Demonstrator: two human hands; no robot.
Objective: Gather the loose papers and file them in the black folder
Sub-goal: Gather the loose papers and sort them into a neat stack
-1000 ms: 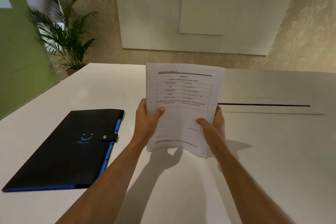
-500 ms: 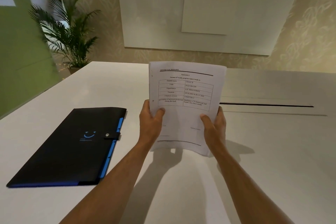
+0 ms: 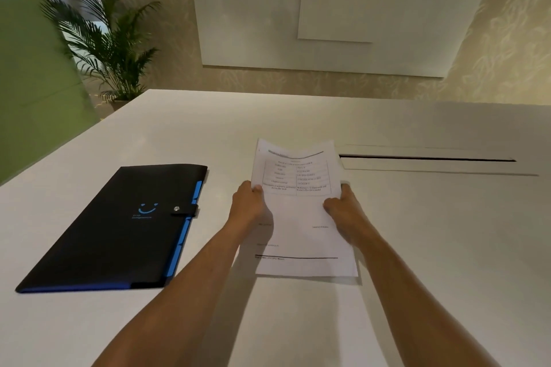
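At centre frame, low over the white bench [image 3: 417, 232], the papers [image 3: 298, 217] are pinched by their two side edges, probably to keep the sheets squared as one stack. Both hands are closed on it: the left hand [image 3: 249, 205] on the left edge, the right hand [image 3: 346, 211] opposite. Left of centre, the black folder [image 3: 119, 226] lies flat, strap snapped shut.
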